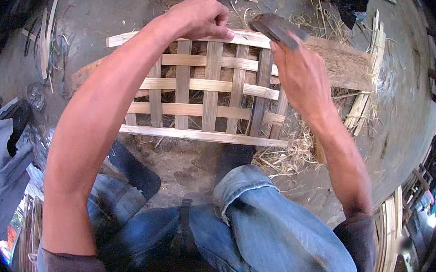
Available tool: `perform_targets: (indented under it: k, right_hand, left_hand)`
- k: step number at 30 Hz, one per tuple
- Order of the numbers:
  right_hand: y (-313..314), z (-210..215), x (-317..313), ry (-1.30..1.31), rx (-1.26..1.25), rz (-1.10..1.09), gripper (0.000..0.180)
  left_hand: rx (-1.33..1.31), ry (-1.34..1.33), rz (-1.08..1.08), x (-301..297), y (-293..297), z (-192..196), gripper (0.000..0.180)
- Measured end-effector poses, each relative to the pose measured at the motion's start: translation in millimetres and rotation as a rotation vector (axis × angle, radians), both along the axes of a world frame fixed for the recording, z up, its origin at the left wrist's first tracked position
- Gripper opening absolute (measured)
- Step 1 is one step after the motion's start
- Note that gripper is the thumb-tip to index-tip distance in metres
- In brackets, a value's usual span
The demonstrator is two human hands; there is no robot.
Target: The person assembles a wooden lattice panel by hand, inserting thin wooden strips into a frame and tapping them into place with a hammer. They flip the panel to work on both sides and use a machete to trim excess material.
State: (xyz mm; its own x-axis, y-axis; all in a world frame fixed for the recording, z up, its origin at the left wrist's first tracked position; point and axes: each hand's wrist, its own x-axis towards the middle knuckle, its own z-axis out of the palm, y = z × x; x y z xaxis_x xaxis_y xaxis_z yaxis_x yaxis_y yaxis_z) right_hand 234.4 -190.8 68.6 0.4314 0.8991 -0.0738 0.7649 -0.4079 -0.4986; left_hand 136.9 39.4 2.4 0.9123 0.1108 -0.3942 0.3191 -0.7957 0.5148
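Pale shavings point(299, 153) litter the grey floor point(99, 17) around a worn plank point(338, 63), which lies partly beneath the woven lattice point(212, 85) near the person's feet, perhaps giving it firm backing. On the lattice's far strip point(250, 38), the left hand's point(202, 20) grip curls with its thumb against the wood, seemingly steadying it, while the right hand point(303, 76) clasps a dark, blurred tool point(277, 27) near the strip's right end.

Woven panel point(211, 85) — tan-and-grey lattice

Left hand point(203, 19) curled, right hand point(305, 71) clenched
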Motion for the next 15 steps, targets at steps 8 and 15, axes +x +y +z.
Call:
perform_targets:
  k: [8,15]
  right_hand:
    - [-7.4,-19.4,-0.7,0.016,-0.149,-0.044,0.029]
    - [-9.4,-23.2,4.6,0.005,-0.104,-0.018,0.024]
  left_hand:
    - [-0.031,0.012,-0.024,3.7,1.5,2.9,0.041]
    - [-0.044,0.019,-0.017,1.6,-0.4,2.9,0.043]
